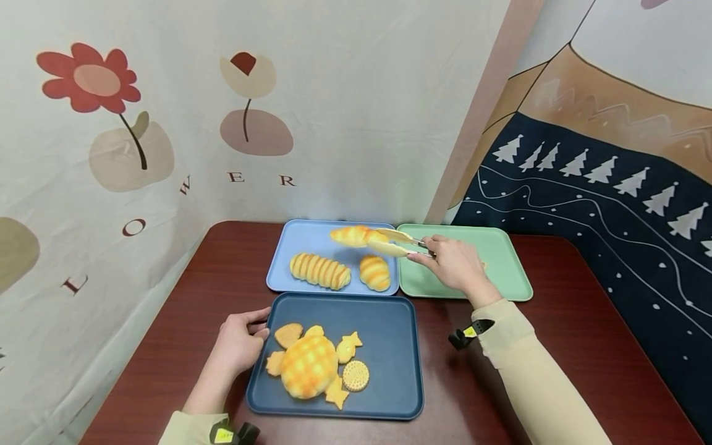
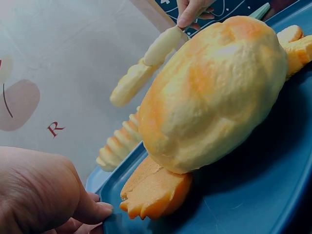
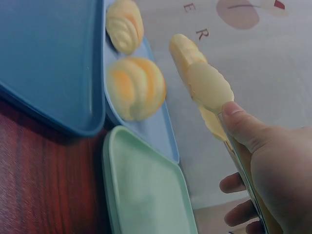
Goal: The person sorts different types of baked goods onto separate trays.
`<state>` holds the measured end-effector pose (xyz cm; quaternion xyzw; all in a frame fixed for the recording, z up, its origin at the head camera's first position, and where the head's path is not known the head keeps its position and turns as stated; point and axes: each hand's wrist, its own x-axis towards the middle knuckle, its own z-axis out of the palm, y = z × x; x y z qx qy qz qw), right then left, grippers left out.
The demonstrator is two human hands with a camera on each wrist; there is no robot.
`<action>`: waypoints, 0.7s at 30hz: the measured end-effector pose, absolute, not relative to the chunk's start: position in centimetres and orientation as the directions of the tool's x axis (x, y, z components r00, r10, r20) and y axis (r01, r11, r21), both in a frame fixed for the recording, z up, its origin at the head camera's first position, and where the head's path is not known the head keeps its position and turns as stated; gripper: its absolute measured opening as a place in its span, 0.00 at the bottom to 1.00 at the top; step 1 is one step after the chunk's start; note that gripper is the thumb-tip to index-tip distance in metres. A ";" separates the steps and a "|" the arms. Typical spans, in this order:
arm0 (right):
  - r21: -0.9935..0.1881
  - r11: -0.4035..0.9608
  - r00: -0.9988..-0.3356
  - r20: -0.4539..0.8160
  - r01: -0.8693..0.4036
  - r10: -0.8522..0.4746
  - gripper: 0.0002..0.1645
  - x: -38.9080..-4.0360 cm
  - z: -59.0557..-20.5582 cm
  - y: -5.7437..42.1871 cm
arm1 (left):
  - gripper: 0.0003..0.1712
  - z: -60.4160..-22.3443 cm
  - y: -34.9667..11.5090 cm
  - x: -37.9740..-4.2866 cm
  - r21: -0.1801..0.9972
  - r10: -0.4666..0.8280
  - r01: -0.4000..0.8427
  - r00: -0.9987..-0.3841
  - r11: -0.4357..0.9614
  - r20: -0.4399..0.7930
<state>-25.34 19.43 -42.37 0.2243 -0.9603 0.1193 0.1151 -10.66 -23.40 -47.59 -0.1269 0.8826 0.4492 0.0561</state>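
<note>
My right hand grips a pair of tongs with cream-coloured tips. Between those tips a croissant is held over the back of the light blue tray. On that tray lie a long ridged bread roll and a small round striped roll. With thumb and fingers, my left hand pinches the left rim of the dark blue tray. A large round bun sits there, ringed by several biscuits, including a round biscuit and a fish-shaped one.
A light green tray stands at the back right beside the light blue one, partly hidden by my right hand. All three trays rest on a reddish-brown table. Printed cloth hangs close behind the table's back edge.
</note>
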 end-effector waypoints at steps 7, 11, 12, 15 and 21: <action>-0.170 0.889 -0.894 0.233 -0.424 -0.382 0.36 -26.3 -42.5 19.8 | 0.28 -47.7 -23.5 -10.7 0.780 -0.172 -0.270 -0.963 0.565 -0.209; -0.174 0.896 -0.903 0.221 -0.409 -0.369 0.34 -26.8 -42.8 19.9 | 0.28 -47.6 -23.4 -10.7 0.782 -0.169 -0.265 -0.964 0.564 -0.205; -0.175 0.897 -0.905 0.218 -0.405 -0.366 0.33 -26.9 -42.9 19.9 | 0.28 -47.6 -23.4 -10.7 0.782 -0.168 -0.263 -0.965 0.565 -0.203; -0.173 0.901 -0.909 0.212 -0.397 -0.359 0.31 -27.2 -43.1 20.0 | 0.28 -47.6 -23.4 -10.6 0.782 -0.166 -0.257 -0.966 0.567 -0.197; -0.163 0.910 -0.916 0.194 -0.382 -0.350 0.29 -27.7 -43.4 20.2 | 0.28 -47.6 -23.4 -10.6 0.775 -0.168 -0.257 -0.966 0.577 -0.195</action>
